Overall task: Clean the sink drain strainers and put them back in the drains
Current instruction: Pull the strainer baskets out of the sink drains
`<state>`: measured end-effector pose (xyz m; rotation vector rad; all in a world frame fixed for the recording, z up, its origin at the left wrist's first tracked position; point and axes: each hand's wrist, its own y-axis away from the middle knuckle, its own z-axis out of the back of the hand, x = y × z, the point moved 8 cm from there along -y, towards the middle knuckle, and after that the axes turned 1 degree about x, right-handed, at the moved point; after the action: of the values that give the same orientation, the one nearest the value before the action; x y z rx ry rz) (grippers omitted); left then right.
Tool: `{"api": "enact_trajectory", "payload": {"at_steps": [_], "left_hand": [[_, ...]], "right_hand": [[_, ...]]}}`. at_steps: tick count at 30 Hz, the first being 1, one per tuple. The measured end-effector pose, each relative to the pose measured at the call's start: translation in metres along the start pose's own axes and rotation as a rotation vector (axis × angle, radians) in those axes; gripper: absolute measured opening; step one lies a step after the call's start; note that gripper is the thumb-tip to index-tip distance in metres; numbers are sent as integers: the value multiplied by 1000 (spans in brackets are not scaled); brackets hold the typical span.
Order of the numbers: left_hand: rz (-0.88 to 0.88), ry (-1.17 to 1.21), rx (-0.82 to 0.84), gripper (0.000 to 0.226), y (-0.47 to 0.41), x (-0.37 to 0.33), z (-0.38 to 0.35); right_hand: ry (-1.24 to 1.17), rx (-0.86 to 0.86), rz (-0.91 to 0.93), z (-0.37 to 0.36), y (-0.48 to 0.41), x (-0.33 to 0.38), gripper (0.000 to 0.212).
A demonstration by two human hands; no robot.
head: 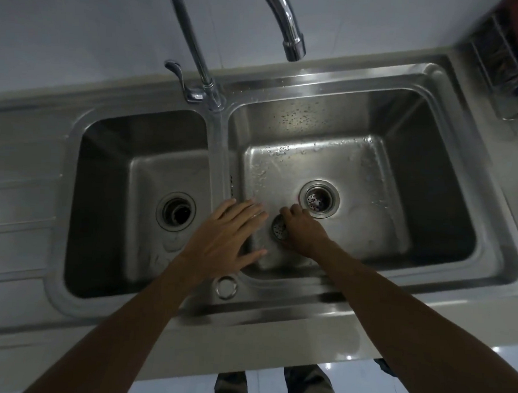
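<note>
Evidently your right hand [302, 229] grips the loose strainer [278, 228] on the right basin floor, beside the seated strainer [315, 200]. Your left hand [229, 233] is spread flat, fingers apart, probably for balance. The empty left drain [177, 212] likely awaits it.

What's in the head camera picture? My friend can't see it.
A person's right hand grips a round strainer low in the right basin, beside its drain. The left hand is open nearby; the left drain has no strainer.
</note>
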<state>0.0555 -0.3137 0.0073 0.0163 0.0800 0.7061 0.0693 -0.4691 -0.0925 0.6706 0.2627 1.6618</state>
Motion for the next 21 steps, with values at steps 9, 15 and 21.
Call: {"api": "enact_trajectory", "payload": {"at_steps": [9, 15, 21], "left_hand": [[-7, -21, 1, 79, 1, 0, -1], [-12, -28, 41, 80, -5, 2, 1], [-7, -26, 62, 80, -17, 1, 0]], "right_hand": [[-13, 13, -5, 4, 4, -5, 92], [2, -50, -60, 36, 11, -50, 92], [117, 6, -169, 39, 2, -104, 69]]}}
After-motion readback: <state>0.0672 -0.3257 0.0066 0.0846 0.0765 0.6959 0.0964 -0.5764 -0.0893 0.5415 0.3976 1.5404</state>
